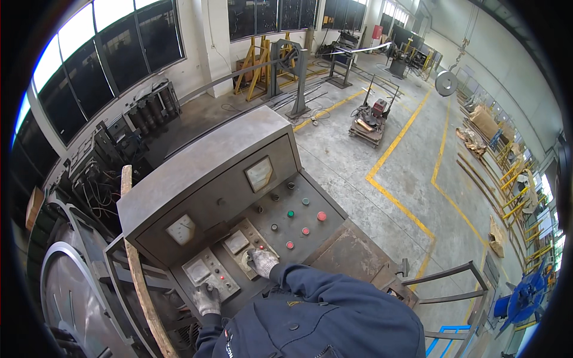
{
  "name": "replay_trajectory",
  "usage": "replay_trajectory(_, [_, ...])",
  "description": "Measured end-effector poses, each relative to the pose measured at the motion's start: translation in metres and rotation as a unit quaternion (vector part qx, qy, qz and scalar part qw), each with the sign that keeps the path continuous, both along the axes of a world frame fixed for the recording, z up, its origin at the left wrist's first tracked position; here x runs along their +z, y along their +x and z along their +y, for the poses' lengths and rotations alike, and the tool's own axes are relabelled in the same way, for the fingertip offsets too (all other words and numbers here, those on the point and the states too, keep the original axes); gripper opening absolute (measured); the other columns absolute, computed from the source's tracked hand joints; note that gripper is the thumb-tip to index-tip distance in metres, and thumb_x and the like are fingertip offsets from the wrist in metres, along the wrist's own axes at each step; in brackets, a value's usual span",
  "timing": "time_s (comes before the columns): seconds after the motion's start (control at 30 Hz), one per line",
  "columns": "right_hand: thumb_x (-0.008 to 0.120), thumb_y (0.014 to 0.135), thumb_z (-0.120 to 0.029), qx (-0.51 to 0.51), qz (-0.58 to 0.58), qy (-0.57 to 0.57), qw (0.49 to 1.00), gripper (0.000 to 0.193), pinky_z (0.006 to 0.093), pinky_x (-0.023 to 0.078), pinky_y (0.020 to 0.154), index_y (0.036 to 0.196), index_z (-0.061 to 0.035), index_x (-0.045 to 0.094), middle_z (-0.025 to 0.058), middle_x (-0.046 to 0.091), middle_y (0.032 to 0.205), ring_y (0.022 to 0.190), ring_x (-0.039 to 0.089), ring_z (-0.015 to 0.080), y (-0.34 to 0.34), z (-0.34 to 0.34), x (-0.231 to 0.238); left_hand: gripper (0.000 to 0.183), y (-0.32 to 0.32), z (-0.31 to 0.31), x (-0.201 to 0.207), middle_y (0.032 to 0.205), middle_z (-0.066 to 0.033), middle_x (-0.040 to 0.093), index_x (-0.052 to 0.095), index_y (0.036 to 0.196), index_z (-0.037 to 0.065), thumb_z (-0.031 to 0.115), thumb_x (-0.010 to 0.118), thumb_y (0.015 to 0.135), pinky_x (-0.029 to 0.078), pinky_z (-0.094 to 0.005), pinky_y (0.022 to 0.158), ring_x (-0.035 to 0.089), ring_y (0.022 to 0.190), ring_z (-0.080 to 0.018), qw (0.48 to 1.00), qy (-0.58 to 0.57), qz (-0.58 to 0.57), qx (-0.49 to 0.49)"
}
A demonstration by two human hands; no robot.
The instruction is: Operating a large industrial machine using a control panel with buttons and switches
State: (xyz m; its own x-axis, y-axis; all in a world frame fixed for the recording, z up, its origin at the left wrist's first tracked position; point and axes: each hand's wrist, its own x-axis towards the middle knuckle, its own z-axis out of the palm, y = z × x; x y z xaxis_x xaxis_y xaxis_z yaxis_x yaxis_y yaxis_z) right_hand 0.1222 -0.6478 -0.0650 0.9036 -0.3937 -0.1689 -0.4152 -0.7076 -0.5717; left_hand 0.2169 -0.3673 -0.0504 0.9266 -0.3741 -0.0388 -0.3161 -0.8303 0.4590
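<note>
Because twin meter panels (209,271) sit adjacent, left grip (207,300) and right grip (263,262) can each rest at one, closure unclear.

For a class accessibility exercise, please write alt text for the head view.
A gloved left hand and gloved right hand are at small control panels on a grey console with gauges and coloured buttons; beyond lies a yellow-lined workshop floor.

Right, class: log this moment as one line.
left hand: gloved, at left control module | right hand: gloved, at right control module | grey console: two upper gauges, red buttons
</note>
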Motion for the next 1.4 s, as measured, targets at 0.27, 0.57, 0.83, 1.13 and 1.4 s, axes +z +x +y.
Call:
replay_trajectory(0.27, [0.069,0.092,-0.029,-0.005,-0.024,0.001,1.000,0.037,0.0514,0.057,0.083,0.123,-0.0096,0.063,0.0209,0.073,0.104,0.098,0.071,0.0396,-0.001,0.002,0.001,0.040,-0.002,0.001,-0.002,0.122,-0.0260,0.061,0.066,0.118,0.011,0.020,0.079,0.081,0.044,-0.0538,0.105,0.054,0.119,-0.0466,1.000,0.002,-0.029,0.007])
replay_trajectory(0.57, [0.070,0.092,-0.029,0.012,-0.029,-0.032,0.999,0.037,0.0505,0.056,0.086,0.120,-0.0066,0.063,0.0224,0.072,0.108,0.099,0.070,0.0407,-0.001,0.000,0.001,0.038,-0.006,0.002,0.003,0.114,-0.0246,0.064,0.066,0.116,0.012,0.024,0.076,0.082,0.043,-0.0553,0.104,0.054,0.117,-0.0471,0.998,-0.018,-0.058,0.004])
replay_trajectory(0.83, [0.067,0.093,-0.035,-0.004,-0.036,-0.017,0.999,0.038,0.0494,0.055,0.089,0.121,-0.0091,0.065,0.0183,0.072,0.114,0.104,0.069,0.0389,0.000,0.000,0.003,0.043,-0.004,0.003,0.001,0.128,-0.0256,0.057,0.064,0.124,0.013,0.028,0.074,0.085,0.041,-0.0565,0.108,0.049,0.125,-0.0470,1.000,-0.008,-0.019,0.004])
replay_trajectory(1.13, [0.067,0.094,-0.035,0.002,-0.030,-0.019,0.999,0.038,0.0488,0.056,0.088,0.123,-0.0101,0.065,0.0176,0.073,0.112,0.103,0.069,0.0386,0.000,0.000,0.004,0.050,0.000,0.007,-0.009,0.138,-0.0268,0.053,0.060,0.133,0.015,0.033,0.072,0.088,0.037,-0.0569,0.114,0.044,0.134,-0.0496,0.999,0.010,0.032,0.008])
replay_trajectory(1.4, [0.068,0.092,-0.029,0.003,-0.059,-0.027,0.998,0.033,0.0512,0.055,0.084,0.117,-0.0078,0.065,0.0199,0.072,0.106,0.097,0.070,0.0398,-0.004,-0.004,-0.008,0.035,-0.001,-0.001,-0.002,0.118,-0.0258,0.061,0.068,0.115,0.011,0.025,0.072,0.083,0.047,-0.0552,0.096,0.057,0.112,-0.0458,0.999,-0.028,-0.044,-0.015])
